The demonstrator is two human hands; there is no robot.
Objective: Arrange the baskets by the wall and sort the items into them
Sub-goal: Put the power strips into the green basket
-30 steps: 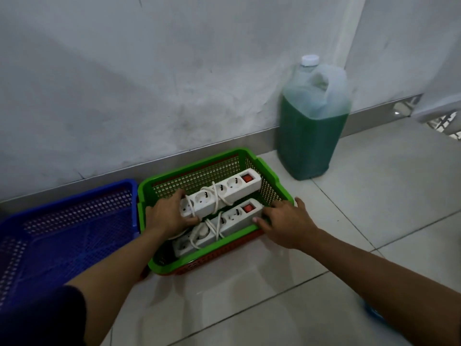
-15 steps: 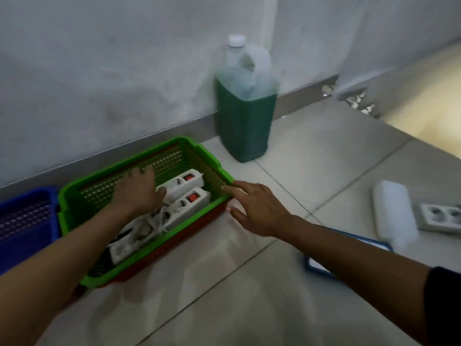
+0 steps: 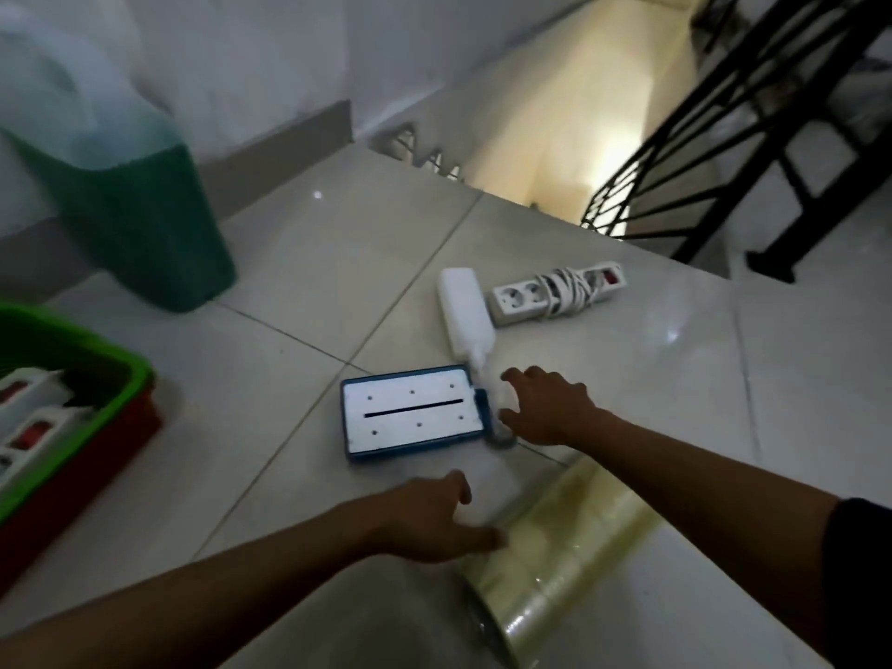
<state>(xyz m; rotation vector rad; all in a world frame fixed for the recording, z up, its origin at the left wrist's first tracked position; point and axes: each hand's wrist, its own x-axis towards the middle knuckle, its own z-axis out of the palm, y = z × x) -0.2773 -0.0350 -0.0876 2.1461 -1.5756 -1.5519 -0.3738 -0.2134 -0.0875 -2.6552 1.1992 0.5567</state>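
A green basket (image 3: 123,374) nested in a red one (image 3: 82,456) sits at the left edge with white power strips (image 3: 34,417) inside. On the floor tiles lie a flat blue-rimmed white block (image 3: 412,412), a white bottle (image 3: 466,313) on its side, another power strip (image 3: 555,294) with its cord wrapped round it, and a roll of clear plastic wrap (image 3: 560,548). My right hand (image 3: 548,408) hovers open by the block's right end and the bottle's tip. My left hand (image 3: 434,519) is open, its fingertips at the roll's near end.
A large jug of green liquid (image 3: 140,210) stands against the wall at the left. A black metal stair railing (image 3: 724,137) and a lit stairwell opening lie at the back right, just beyond the floor edge.
My view has swung right, away from the baskets. Both hands left the green basket and moved right to the loose items on the floor.
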